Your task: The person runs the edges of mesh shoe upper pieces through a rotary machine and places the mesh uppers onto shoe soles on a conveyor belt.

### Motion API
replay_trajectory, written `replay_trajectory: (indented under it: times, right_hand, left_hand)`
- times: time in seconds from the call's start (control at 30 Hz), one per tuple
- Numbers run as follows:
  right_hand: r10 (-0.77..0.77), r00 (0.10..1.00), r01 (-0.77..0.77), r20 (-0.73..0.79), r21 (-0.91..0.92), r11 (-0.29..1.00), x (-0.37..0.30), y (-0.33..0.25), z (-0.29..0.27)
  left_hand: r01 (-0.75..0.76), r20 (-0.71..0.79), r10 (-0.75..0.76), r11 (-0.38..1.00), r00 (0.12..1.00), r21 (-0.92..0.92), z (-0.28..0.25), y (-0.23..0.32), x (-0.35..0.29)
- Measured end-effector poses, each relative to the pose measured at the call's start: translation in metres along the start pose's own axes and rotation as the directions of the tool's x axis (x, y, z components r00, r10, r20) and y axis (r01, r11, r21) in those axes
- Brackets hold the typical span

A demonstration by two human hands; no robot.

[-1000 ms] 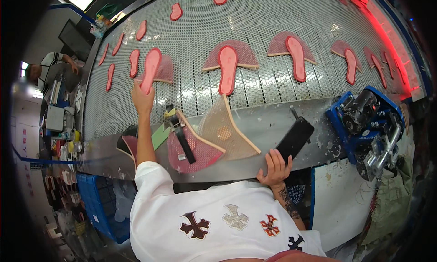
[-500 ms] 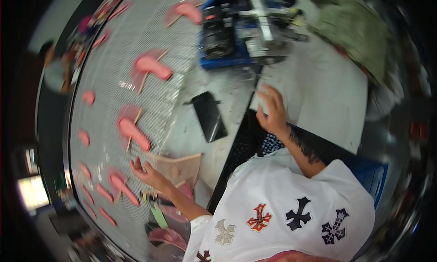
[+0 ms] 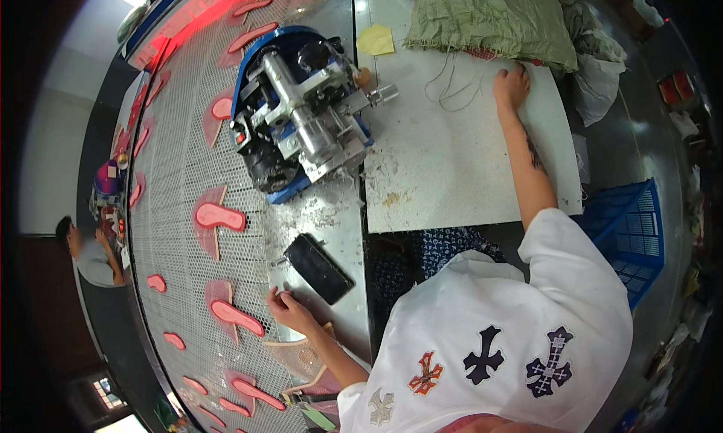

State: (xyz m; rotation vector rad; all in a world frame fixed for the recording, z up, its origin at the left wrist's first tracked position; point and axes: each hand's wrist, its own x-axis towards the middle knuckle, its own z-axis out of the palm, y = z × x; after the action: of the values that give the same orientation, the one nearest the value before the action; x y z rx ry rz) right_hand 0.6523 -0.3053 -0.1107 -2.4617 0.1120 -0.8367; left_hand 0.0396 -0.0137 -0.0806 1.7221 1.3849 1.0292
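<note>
My right hand (image 3: pixel 513 88) reaches far out over the pale worktop, its bent fingers slightly apart at the lower edge of a green woven sack (image 3: pixel 482 22). Some red material shows under that edge; nothing can be seen held. My left hand (image 3: pixel 289 311) hovers by the grey perforated belt, fingers loosely spread and holding nothing. Close above it lies a black phone (image 3: pixel 319 269) on the metal ledge. Left of the hand, a pink sole-shaped piece (image 3: pixel 238 317) rests across a translucent pink sheet. A similar pink piece (image 3: pixel 221 217) lies farther up the belt.
A blue-based metal machine (image 3: pixel 305 124) with a black motor stands between belt and worktop. Loose threads and a yellow scrap (image 3: pixel 376 40) lie on the worktop (image 3: pixel 452 169). A blue crate (image 3: pixel 633 241) stands at the right. Across the belt is another person (image 3: pixel 96 252).
The view has swung toward the right. My right arm has stretched out from near the worktop's edge to the green sack. My left hand has come nearer the phone.
</note>
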Motion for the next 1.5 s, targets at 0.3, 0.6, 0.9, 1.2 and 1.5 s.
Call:
replay_trajectory:
  times: [0.3, 0.6, 0.9, 1.2, 1.5]
  right_hand:
    - [0.258, 0.961, -0.256, -0.102, 0.032, 0.966, 0.056, -0.009, 0.050]
    - [0.176, 0.983, -0.175, 0.050, 0.527, 0.832, 0.062, 0.031, 0.065]
    - [-0.022, 0.903, -0.417, 0.429, 0.888, 0.194, 0.016, 0.045, -0.003]
    - [0.321, 0.851, -0.474, 0.416, 0.871, 0.128, -0.094, 0.047, -0.149]
    - [-0.215, 0.960, 0.038, 0.181, 0.675, 0.737, -0.067, 0.002, -0.267]
  left_hand:
    - [-0.002, -0.097, 0.014, 0.992, 0.995, 0.124, 0.005, 0.010, 0.002]
    - [-0.056, -0.119, 0.106, 0.930, 0.987, 0.362, 0.014, 0.027, 0.005]
    - [-0.080, -0.090, 0.126, 0.913, 0.988, 0.400, 0.008, 0.012, 0.008]
    - [-0.187, -0.089, 0.240, 0.901, 0.967, 0.392, 0.010, 0.016, 0.005]
    - [0.031, -0.016, -0.034, 0.990, 0.999, -0.140, 0.001, 0.038, -0.011]
